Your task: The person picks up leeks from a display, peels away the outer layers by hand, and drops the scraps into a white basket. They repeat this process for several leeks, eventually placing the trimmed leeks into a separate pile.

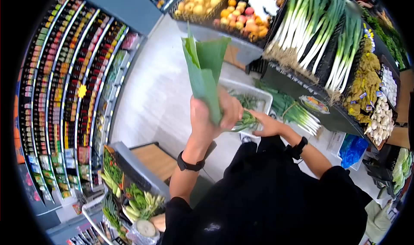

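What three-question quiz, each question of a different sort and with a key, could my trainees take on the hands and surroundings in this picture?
1. True or false: the left hand grips broad, leek-like leaves.
2. Which lie nearer the blue plastic bag? A) the garlic bulbs B) the peaches
3. Fill in: the band on the wrist of the right hand is coloured ____.

Key: 1. True. 2. A. 3. Black.
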Action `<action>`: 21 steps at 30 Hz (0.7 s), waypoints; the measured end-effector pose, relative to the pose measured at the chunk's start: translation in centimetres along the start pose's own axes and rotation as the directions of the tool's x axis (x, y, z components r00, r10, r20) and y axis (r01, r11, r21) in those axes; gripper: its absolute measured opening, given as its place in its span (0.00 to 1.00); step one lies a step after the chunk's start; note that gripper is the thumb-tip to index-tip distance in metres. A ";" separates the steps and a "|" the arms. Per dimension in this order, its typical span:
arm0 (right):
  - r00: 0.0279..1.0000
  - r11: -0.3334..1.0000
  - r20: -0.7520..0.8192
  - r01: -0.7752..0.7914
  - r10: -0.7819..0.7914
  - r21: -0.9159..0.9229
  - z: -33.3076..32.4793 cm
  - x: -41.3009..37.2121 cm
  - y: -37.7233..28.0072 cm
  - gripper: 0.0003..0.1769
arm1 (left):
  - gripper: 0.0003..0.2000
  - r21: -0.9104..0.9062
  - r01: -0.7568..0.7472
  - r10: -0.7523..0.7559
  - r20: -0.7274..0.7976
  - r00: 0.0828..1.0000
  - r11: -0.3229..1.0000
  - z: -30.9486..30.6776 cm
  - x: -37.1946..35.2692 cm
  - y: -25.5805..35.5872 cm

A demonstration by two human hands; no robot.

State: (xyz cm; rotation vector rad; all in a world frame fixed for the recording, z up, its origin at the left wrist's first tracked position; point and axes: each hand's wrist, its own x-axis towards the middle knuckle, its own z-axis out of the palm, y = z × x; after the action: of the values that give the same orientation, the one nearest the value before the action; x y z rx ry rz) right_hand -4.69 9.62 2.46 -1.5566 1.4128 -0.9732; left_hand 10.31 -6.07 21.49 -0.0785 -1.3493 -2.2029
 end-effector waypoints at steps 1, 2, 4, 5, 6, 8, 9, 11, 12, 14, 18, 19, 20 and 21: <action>0.997 0.996 -0.025 -0.072 0.074 0.045 -0.9 -0.4 -0.8 0.34 | 0.32 0.005 -0.018 0.017 0.035 0.999 1.000 0.8 1.6 0.4; 0.993 0.993 -0.075 -0.101 0.097 -0.061 -1.6 -0.7 0.7 0.24 | 0.33 0.015 -0.033 0.033 0.031 0.999 0.999 1.8 3.2 0.7; 0.958 0.991 -0.281 -0.087 0.057 -0.097 -2.7 -2.6 1.0 0.21 | 0.37 -0.115 -0.064 0.066 0.017 0.998 0.991 3.1 6.9 0.4; 0.902 0.992 -0.432 -0.066 0.013 -0.108 -3.7 -3.6 0.6 0.18 | 0.41 -0.204 -0.009 0.011 0.012 1.000 0.979 3.4 8.4 0.7; 0.824 0.988 -0.566 -0.052 -0.039 -0.143 -5.0 -4.7 -0.6 0.21 | 0.46 -0.108 0.023 -0.016 0.061 0.998 0.994 2.4 9.9 0.9; 0.750 0.983 -0.659 -0.156 0.054 -0.097 -7.7 -7.1 -1.1 0.20 | 0.47 -0.105 -0.029 0.035 0.058 0.998 0.994 1.5 12.6 0.0; 0.687 0.983 -0.727 -0.132 0.000 -0.125 -8.9 -8.0 -1.1 0.20 | 0.46 -0.149 -0.042 0.031 -0.075 0.997 0.988 2.0 13.4 -0.2; 0.643 0.942 -0.763 -0.211 -0.068 -0.261 -11.7 -10.3 -1.0 0.22 | 0.42 -0.150 -0.110 0.113 0.012 0.994 0.983 2.6 15.1 -0.6; 0.625 0.940 -0.779 -0.294 0.050 -0.175 -13.3 -11.5 -1.4 0.24 | 0.38 -0.141 -0.173 0.186 0.088 0.979 0.975 2.9 15.5 -0.8; 0.534 0.925 -0.845 -0.322 0.003 -0.200 -16.2 -13.2 -1.0 0.26 | 0.34 0.017 -0.276 0.276 0.004 0.961 0.961 3.3 16.0 -1.8; 0.410 0.934 -0.908 -0.351 0.090 -0.066 -22.6 -16.6 -1.4 0.22 | 0.12 0.301 -0.493 0.505 0.041 0.862 0.816 7.3 15.0 -2.4; 0.366 0.930 -0.926 -0.364 0.089 -0.055 -24.2 -17.4 -1.9 0.20 | 0.08 0.180 -0.531 0.504 0.177 0.846 0.828 9.9 14.6 -1.2; 0.324 0.920 -0.943 -0.388 0.078 -0.057 -25.8 -18.2 -2.1 0.17 | 0.06 0.058 -0.545 0.507 0.295 0.810 0.836 13.0 13.9 -0.1; 0.262 0.902 -0.963 -0.426 0.057 -0.063 -27.5 -19.1 -2.0 0.15 | 0.03 -0.093 -0.541 0.539 0.325 0.777 0.836 14.9 13.7 -0.2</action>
State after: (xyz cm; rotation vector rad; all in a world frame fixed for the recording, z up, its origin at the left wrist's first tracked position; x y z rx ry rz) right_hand -30.82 27.00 14.31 -0.7470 2.6880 -1.6627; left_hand -4.76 0.73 33.16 -0.7835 -1.2962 -1.7326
